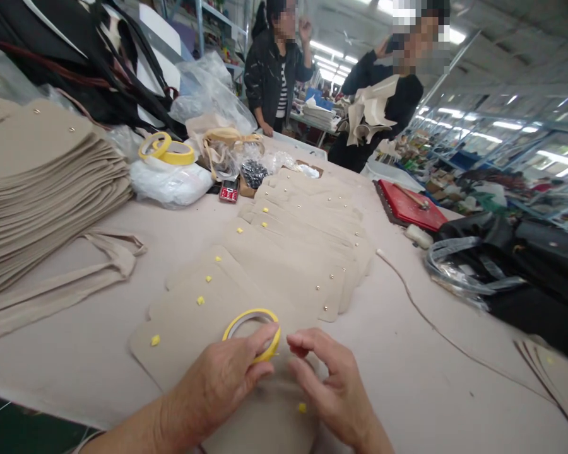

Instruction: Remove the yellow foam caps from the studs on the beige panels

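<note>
**Hands.** The left hand (222,381) grips a yellow tape roll (273,343), thumb on the near side of the ring and fingers wrapped around its lower rim. The roll stands tilted on edge, just above the nearest beige panel (184,340), at the front centre of the worktop (407,378). The right hand (334,388) sits just beside the roll, fingers curled, thumb and forefinger drawn together close to the ring. Whether a tape end lies between them cannot be told.

**Work area.** A small yellow tape piece (302,408) lies on the panel between the two wrists. The nearest panel is the first of a row of overlapping panels (303,252) that runs away from the person. Each carries a yellow tab on its left side – see tab (155,340) – and metal studs (325,309) on its right edge.

**Surroundings.**
- Left: a tall stack of beige panels (42,183), with beige straps (76,277) lying beside it.
- Rear left: two spare tape rolls (168,150) resting on a white plastic bag (170,180) – a red handset (228,189) lies near it.
- Right: a red board (411,208), a thin cord (421,309) across the worktop, and black bags (539,265).
- Background: two persons (274,69), (388,101), standing well apart from the hands.
</note>
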The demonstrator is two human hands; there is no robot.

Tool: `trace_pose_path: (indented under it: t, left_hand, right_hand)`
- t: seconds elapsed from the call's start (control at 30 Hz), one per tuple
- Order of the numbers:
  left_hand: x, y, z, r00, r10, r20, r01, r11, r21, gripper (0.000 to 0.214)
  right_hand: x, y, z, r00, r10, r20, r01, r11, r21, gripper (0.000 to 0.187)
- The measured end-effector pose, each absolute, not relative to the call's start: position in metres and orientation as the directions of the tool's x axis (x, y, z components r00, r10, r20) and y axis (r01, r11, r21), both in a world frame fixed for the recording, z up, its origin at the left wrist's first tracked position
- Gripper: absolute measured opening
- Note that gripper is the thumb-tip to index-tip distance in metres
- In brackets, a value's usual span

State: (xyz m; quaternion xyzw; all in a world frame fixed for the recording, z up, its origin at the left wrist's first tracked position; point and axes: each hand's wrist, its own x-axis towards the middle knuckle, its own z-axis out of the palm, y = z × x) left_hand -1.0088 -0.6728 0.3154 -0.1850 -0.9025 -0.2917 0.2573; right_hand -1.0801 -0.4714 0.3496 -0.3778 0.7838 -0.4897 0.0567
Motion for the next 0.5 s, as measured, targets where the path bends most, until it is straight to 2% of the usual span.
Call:
trace_pose_path:
  t: [0.1,0.27,0.5]
  left_hand:
    - [-1.01,-0.668,0.313,-0.793,0.222,0.568,0.504,0.762,0.406,0.034]
    - [-1.009,-0.664,0.31,-0.746,0.237,0.622,0.54,0.762,0.357,0.031]
    - [-1.014,-0.664,0.317,-0.805,0.267,0.529,0.545,0.684,0.484,0.023]
  right_hand:
    - [-1.072,-0.476,0.343,-0.651,-0.657,0.381,-0.647,0.218,-0.73,0.028]
    - [-1.069,-0.482,0.328,-0.573,-0.66,0.486,-0.752,0.189,-0.631,0.022]
    - [-1.063,-0.491,0.319,-0.529,-0.532,0.661,-0.848,0.292,-0.443,0.018]
